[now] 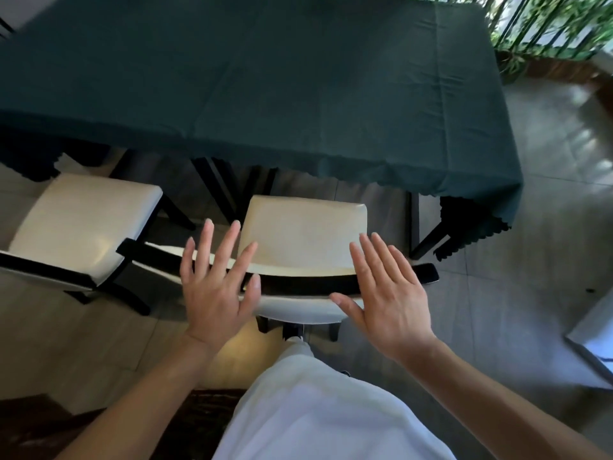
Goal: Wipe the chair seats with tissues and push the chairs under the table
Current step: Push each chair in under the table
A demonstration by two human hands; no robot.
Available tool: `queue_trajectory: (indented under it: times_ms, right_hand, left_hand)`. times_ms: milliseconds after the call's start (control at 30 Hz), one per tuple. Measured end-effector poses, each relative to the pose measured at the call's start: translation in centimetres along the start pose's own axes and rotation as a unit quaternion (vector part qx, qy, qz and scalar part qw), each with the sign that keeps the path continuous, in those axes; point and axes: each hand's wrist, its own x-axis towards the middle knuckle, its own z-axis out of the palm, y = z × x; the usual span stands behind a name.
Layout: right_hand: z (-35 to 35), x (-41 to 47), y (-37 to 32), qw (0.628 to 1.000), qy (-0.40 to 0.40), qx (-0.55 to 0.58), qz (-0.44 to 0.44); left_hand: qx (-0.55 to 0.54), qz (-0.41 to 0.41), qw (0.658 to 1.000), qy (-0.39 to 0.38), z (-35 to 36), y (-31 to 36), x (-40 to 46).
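Note:
A cream-seated chair [303, 232] with a dark frame stands directly in front of me, its seat pulled out from the table [252, 81], which is covered by a dark green cloth. My left hand [217, 283] hovers open, fingers spread, over the left end of the chair's backrest. My right hand [389, 293] is open the same way over the backrest's right end. Neither hand holds anything, and no tissue is in view. A second cream chair [83, 220] stands to the left, also out from under the table.
The green cloth hangs down over the table's near edge, with dark table legs [416, 224] behind the chairs. Grey tiled floor [530, 260] spreads to the right. Plants and dark railings [544, 24] stand at the far right. A pale object [593, 343] sits at the right edge.

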Motion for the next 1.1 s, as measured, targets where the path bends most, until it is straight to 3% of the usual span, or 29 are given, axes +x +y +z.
queue_trajectory:
  times_ms: [200, 367, 633, 967, 1100]
  right_hand:
    - [0.6, 3.0, -2.3, 0.996, -0.068, -0.035, -0.041]
    - [0.6, 4.3, 2.9, 0.993, -0.074, -0.046, -0.077]
    - [1.8, 5.0, 9.3, 0.999, -0.007, -0.027, 0.025]
    - [4.4, 10.3, 2.8, 0.996, -0.005, -0.019, 0.085]
    - [5.3, 12.1, 2.2, 0.997, 0.013, -0.009, 0.079]
  left_hand:
    - [0.009, 0.000, 1.000, -0.024, 0.6, -4.0, 1.6]
    - [0.016, 0.015, 0.999, -0.046, 1.5, -1.0, 2.8]
    - [0.031, 0.019, 0.999, -0.017, 4.2, 4.9, 6.5]
    - [0.033, 0.073, 0.992, -0.093, 5.5, -4.5, 10.9]
    - [0.011, 0.023, 0.991, -0.130, 5.2, -5.0, 12.0]
